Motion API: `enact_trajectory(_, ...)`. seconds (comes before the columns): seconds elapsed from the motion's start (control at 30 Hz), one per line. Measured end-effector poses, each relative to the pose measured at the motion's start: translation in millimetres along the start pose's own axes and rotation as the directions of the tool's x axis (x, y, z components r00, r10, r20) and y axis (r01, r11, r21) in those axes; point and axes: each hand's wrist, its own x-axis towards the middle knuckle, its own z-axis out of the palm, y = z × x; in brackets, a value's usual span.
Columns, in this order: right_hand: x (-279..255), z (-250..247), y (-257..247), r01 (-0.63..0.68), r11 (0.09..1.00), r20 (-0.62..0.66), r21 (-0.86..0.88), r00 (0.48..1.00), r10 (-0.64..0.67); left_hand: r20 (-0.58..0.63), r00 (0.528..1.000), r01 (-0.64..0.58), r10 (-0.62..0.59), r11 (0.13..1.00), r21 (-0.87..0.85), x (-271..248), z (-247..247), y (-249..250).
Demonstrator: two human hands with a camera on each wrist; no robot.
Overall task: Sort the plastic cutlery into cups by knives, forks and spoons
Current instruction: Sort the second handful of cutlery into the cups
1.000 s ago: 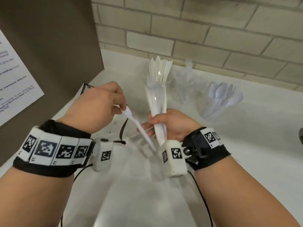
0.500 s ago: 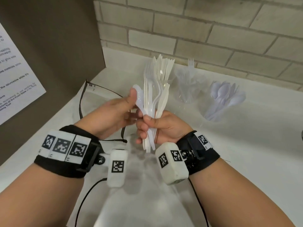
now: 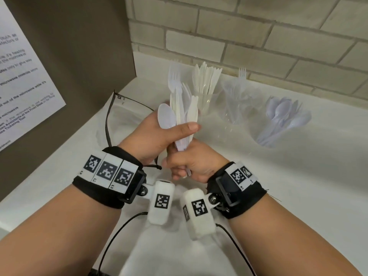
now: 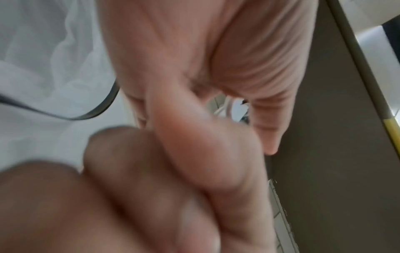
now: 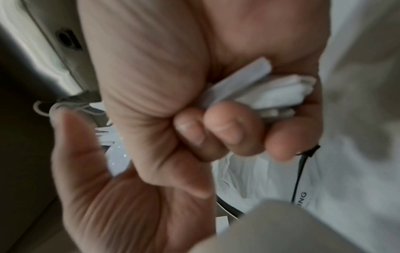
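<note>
White plastic cutlery, a mixed bundle (image 3: 182, 116), stands upright over the counter (image 3: 258, 186), gripped at the handle ends by the right hand (image 3: 191, 164); the right wrist view shows its fingers (image 5: 229, 130) curled tight round the flat handle ends. Left hand (image 3: 157, 134) meets the bundle higher up, thumb laid across the stems, fingers wrapped behind; a spoon (image 3: 166, 116) sits at the bundle's left side, bowl just above the thumb, and the hand grips it with the bundle. Left wrist view is blurred skin, little else legible. Fork tines and knife blades top the bundle. Beyond the hands, three clear cups stand in a row near the brick wall (image 3: 258, 32): knife cup (image 3: 206, 98) directly behind the bundle, full of white knives; fork cup (image 3: 235, 104) to its right, a few forks upright; spoon cup (image 3: 278, 124) farthest right, spoons leaning. Clear plastic bag (image 3: 119, 120) with a black edge lies left of the hands, beside a brown panel (image 3: 83, 46) bearing a printed notice (image 3: 22, 84).
</note>
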Motion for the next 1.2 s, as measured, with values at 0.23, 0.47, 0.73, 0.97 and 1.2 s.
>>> enact_trajectory(0.23, -0.1, -5.7, 13.5, -0.114, 0.993, 0.083, -0.032, 0.99, 0.116, -0.152, 0.904, -0.371, 0.399, 0.91, 0.184, 13.6, -14.8, 17.2)
enact_trajectory(0.47, 2.1, -20.8, 4.9, -0.07, 0.997, 0.071, -0.026, 0.995, 0.072, 0.101, 0.966, -0.257, 0.236, 0.894, 0.366, 14.3, -17.9, 12.0)
enact_trajectory(0.73, 5.2, -25.5, -3.4, -0.081, 0.996, 0.094, 0.029, 0.992, 0.078, 0.058, 0.965, -0.256, 0.255, 0.871, 0.42, 28.0, -18.3, 3.0)
enact_trajectory(0.97, 5.6, -38.1, -22.2, 0.04, 0.983, -0.011, 0.181, 0.999, -0.039, 0.177, 0.984, -0.032, 0.012, 0.994, 0.107, 29.9, -19.6, -3.1)
enact_trajectory(1.2, 11.3, -24.6, -30.8, 0.021, 1.0, 0.05, -0.015, 0.999, -0.02, 0.2, 0.974, 0.099, -0.105, 0.994, 0.041, 35.0, 3.2, 2.4)
